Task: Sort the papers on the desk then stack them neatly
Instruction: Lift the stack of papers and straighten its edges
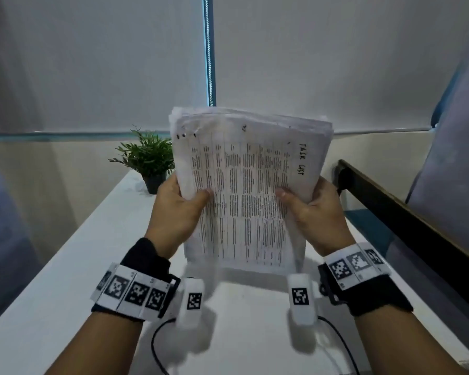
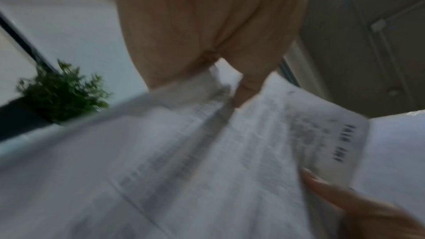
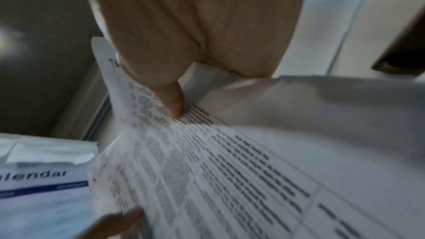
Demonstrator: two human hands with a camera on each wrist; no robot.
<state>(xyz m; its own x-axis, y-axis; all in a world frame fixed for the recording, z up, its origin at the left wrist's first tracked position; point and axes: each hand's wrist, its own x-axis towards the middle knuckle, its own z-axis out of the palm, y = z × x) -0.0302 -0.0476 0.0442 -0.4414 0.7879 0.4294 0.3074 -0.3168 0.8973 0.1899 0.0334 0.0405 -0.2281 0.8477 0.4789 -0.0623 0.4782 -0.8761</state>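
A thick stack of printed papers (image 1: 249,185) stands nearly upright above the white desk (image 1: 65,280), its lower edge just over the surface. The top sheet is a table of text with "TASK LIST" handwritten along its right margin. My left hand (image 1: 179,209) grips the stack's left side, thumb on the front sheet. My right hand (image 1: 314,212) grips the right side the same way. The left wrist view shows the stack (image 2: 230,152) blurred under my left hand (image 2: 207,30). In the right wrist view my right hand's (image 3: 195,30) thumb presses on the printed sheet (image 3: 230,170).
A small potted green plant (image 1: 148,158) stands on the desk's far left, just behind my left hand. A sheet headed "Calendar" (image 3: 41,175) lies on the desk, seen only in the right wrist view. A dark wooden rail (image 1: 406,212) borders the desk's right side. Roller blinds fill the background.
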